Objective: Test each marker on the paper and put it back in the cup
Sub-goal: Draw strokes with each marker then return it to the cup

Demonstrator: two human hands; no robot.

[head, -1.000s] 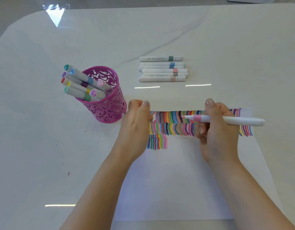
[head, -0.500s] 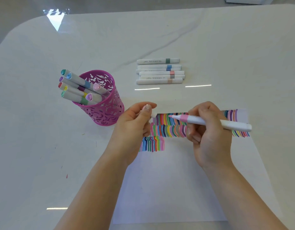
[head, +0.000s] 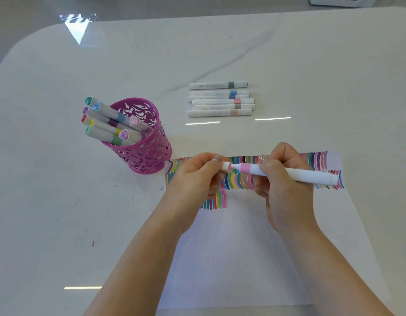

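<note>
Print on lying markers point(head: 218, 85): illegible blur

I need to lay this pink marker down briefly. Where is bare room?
Free: the table between the cup and the loose markers; the table left of the paper; the paper's blank lower half. Crowded: the paper's top edge, with strokes, the left hand and the right hand.

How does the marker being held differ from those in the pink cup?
The held marker lies level over the paper in the right hand; the cup markers lean left. Its cap, pinched by the left hand, is not fully on; the cup markers are capped. Both have white barrels with colour bands.
</note>
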